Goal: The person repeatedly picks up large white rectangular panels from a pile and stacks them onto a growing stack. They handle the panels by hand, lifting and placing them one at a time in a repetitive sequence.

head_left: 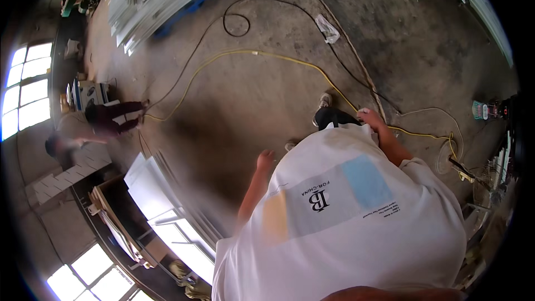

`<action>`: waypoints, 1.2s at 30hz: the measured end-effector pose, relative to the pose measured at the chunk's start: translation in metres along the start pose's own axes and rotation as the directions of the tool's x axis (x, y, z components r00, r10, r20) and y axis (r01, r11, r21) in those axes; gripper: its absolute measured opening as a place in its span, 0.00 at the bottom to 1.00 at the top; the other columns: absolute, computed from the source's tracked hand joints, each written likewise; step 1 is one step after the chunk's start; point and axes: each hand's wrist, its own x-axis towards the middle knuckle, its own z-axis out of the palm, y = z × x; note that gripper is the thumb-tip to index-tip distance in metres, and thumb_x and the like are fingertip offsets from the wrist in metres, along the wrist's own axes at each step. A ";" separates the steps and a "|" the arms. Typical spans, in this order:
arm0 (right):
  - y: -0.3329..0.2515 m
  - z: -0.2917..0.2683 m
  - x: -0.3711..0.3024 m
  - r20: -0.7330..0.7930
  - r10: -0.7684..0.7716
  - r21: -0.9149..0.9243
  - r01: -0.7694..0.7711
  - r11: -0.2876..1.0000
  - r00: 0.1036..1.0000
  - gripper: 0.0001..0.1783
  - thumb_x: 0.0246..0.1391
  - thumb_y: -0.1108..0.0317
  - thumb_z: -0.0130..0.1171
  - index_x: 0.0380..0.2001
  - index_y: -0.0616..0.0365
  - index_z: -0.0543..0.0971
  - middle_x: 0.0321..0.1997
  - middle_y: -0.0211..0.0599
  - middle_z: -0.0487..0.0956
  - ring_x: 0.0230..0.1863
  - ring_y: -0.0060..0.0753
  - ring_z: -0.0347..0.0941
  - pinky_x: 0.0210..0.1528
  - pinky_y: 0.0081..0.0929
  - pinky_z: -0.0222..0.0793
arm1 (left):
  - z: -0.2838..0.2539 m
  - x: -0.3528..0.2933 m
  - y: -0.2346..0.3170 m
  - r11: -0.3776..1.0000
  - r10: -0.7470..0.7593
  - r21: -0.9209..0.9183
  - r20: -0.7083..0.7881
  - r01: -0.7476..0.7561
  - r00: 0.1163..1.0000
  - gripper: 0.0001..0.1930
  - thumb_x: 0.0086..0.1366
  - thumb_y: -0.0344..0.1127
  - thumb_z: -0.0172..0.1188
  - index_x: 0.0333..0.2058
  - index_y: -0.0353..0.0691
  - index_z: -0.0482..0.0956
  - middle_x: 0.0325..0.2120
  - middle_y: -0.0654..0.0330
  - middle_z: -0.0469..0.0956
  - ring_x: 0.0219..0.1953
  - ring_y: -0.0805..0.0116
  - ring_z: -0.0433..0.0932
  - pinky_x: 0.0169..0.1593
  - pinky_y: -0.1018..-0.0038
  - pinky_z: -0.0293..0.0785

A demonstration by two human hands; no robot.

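Observation:
My left hand (266, 159) hangs in front of my body with its fingers curled in. Nothing plainly shows in it, though it is small and a little blurred. My right hand (366, 116) is held low beside my dark trousers (334, 116), fingers also curled, with no object visible in them. Behind it in the picture, a yellow cable (304, 62) runs across the concrete floor (267, 95); I see no grip on it. My white T-shirt (356, 245) with a printed panel fills the lower middle.
A black cable (237, 35) loops across the floor near a crumpled plastic bag (327, 29). Stacked white panels (150, 0) lie far left, with more panels (167, 206) at left. Another person (92, 128) bends there. A round-based stand (444, 159) is at right.

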 end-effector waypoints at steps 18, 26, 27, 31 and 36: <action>-0.100 -0.097 0.118 -0.033 0.011 0.042 -0.010 0.999 0.999 0.14 0.54 0.58 0.58 0.39 0.56 0.78 0.31 0.34 0.79 0.27 0.29 0.74 0.27 0.27 0.68 | -0.084 0.177 0.163 0.999 0.002 0.045 0.042 -0.004 0.999 0.16 0.62 0.46 0.51 0.39 0.43 0.81 0.36 0.53 0.81 0.43 0.57 0.80 0.46 0.64 0.74; -0.214 -0.162 0.170 -0.026 0.001 -0.187 -0.006 0.982 1.000 0.13 0.55 0.59 0.57 0.40 0.53 0.77 0.32 0.31 0.79 0.30 0.29 0.74 0.27 0.29 0.66 | -0.140 0.244 0.238 0.953 -0.116 -0.293 -0.120 0.076 0.986 0.19 0.61 0.48 0.51 0.43 0.44 0.80 0.41 0.51 0.80 0.45 0.51 0.78 0.49 0.60 0.74; -0.239 -0.163 0.185 -0.005 -0.014 -0.220 0.013 0.976 1.000 0.13 0.55 0.59 0.57 0.41 0.53 0.77 0.32 0.31 0.79 0.30 0.29 0.74 0.27 0.29 0.66 | -0.138 0.246 0.249 0.942 -0.094 -0.333 -0.176 0.031 0.980 0.18 0.62 0.47 0.51 0.42 0.42 0.80 0.36 0.54 0.81 0.39 0.57 0.79 0.45 0.64 0.75; -0.331 -0.167 0.246 0.104 -0.063 -0.285 0.091 0.954 0.993 0.12 0.56 0.59 0.57 0.41 0.51 0.77 0.33 0.30 0.79 0.31 0.29 0.75 0.27 0.30 0.65 | -0.129 0.242 0.294 0.905 -0.132 -0.424 -0.244 0.016 0.961 0.17 0.61 0.46 0.52 0.39 0.39 0.81 0.32 0.54 0.82 0.34 0.59 0.81 0.42 0.64 0.75; -0.459 -0.132 0.320 0.186 -0.020 -0.317 0.080 0.945 0.982 0.13 0.58 0.62 0.56 0.43 0.58 0.75 0.37 0.31 0.79 0.31 0.26 0.74 0.31 0.26 0.69 | -0.065 0.222 0.278 0.875 -0.313 -0.449 -0.240 0.181 0.919 0.19 0.59 0.47 0.52 0.41 0.41 0.80 0.41 0.48 0.79 0.46 0.48 0.77 0.49 0.59 0.73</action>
